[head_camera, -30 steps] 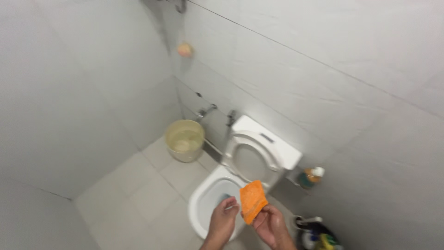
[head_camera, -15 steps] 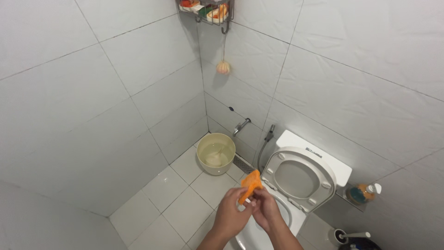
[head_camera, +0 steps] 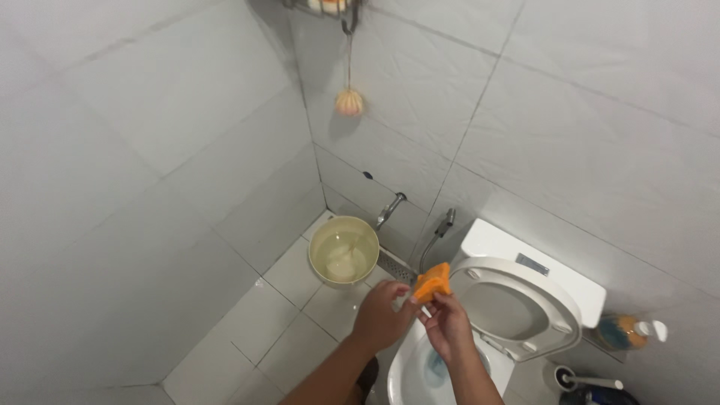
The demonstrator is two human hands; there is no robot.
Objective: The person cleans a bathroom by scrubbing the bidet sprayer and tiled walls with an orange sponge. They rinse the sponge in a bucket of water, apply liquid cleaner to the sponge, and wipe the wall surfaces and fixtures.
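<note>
left hand (head_camera: pixel 381 319) and right hand (head_camera: pixel 448 326) both pinch the orange sponge (head_camera: pixel 432 283) above the toilet bowl (head_camera: pixel 409 367), now bunched smaller than a second ago, so it looks folded for wiping.

Water-filled bucket (head_camera: pixel 344 250) beside white toilet (head_camera: pixel 517 300)

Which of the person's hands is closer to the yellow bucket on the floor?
Left. The left hand sits on the bucket's side of the orange sponge, while the right hand is farther off, over the toilet bowl.
</note>
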